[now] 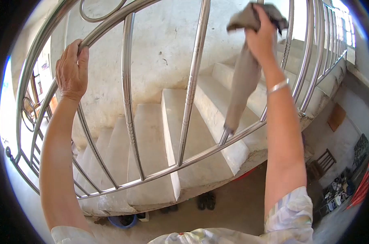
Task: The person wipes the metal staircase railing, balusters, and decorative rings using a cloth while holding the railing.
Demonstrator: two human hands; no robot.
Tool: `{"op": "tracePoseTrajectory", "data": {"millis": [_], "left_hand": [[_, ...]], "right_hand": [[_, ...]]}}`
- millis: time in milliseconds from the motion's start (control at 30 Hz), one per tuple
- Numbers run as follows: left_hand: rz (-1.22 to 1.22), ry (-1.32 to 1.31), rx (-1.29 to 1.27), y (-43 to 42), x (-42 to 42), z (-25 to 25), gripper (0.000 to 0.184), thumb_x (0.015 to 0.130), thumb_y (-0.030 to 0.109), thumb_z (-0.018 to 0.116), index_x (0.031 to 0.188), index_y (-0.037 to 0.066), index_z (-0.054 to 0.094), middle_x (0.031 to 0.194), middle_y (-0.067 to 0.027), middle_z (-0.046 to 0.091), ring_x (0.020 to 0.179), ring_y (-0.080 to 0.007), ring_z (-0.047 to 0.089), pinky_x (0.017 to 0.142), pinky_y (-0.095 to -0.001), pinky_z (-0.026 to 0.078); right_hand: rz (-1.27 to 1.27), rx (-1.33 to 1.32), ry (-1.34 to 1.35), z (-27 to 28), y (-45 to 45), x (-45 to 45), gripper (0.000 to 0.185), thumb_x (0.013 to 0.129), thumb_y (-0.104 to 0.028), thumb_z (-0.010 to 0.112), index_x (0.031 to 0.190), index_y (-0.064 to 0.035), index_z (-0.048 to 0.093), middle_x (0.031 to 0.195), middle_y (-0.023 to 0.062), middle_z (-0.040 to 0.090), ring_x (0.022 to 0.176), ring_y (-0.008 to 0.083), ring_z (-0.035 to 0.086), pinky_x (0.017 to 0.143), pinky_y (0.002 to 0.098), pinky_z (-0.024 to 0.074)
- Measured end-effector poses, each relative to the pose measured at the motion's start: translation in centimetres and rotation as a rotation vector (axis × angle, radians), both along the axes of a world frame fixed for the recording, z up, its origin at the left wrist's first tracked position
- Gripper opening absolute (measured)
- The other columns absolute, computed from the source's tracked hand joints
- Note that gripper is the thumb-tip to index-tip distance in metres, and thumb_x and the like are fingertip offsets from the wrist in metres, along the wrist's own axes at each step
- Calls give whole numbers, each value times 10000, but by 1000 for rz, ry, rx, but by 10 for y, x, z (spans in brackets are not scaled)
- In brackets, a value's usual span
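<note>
My left hand (72, 69) is closed round the curved metal handrail (107, 23) at the upper left. At the upper right, my right hand (262, 38) grips a grey-brown cloth (244, 83). Part of the cloth is bunched above the fingers, and the rest hangs down along a baluster, its lower end near the bottom rail (200, 155). The cloth covers most of that baluster, whose foot shows below it. Bare metal balusters (128, 97) stand between my two hands.
Concrete stairs (148, 134) run behind the railing, against a stained wall (160, 53). Below are a blue basin (123, 221), dark shoes (206, 201), a wooden chair (323, 162), a shoe pile (338, 190) and a red cloth (363, 183).
</note>
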State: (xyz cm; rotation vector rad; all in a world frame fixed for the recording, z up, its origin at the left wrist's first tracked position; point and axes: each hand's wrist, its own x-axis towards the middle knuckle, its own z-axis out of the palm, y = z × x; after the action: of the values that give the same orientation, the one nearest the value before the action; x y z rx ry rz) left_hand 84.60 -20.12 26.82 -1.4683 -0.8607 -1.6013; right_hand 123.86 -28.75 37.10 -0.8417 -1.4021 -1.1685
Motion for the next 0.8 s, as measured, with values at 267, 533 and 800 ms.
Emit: {"op": "tracePoseTrajectory", "data": {"millis": [267,533,800], "left_hand": [[-16,8,37,2,-1,0,289,883,285,448,1039,55,528,890,-105,592,812,-263,559,765,-351,394],[-12,8,17,-2,1,1,273,881,275,448,1025,56,524,899,-87,586,835,-259,555,758,-352,386],[-2,7,3,-6,3,0,251,878,273,446,993,65,529,886,-65,586,812,-247,553,727,-345,380]], "right_hand": [[-50,34,16,-6,4,8,438,648,-5,524,1080,-74,515,985,195,584,923,362,537,821,403,426],[-56,-296,-7,-196,-39,-11,524,631,8,530,1148,-47,467,988,208,553,918,397,504,834,423,395],[-134,-557,-67,-152,-92,-20,528,620,-7,526,1144,-50,486,941,218,578,834,370,567,751,380,464]]}}
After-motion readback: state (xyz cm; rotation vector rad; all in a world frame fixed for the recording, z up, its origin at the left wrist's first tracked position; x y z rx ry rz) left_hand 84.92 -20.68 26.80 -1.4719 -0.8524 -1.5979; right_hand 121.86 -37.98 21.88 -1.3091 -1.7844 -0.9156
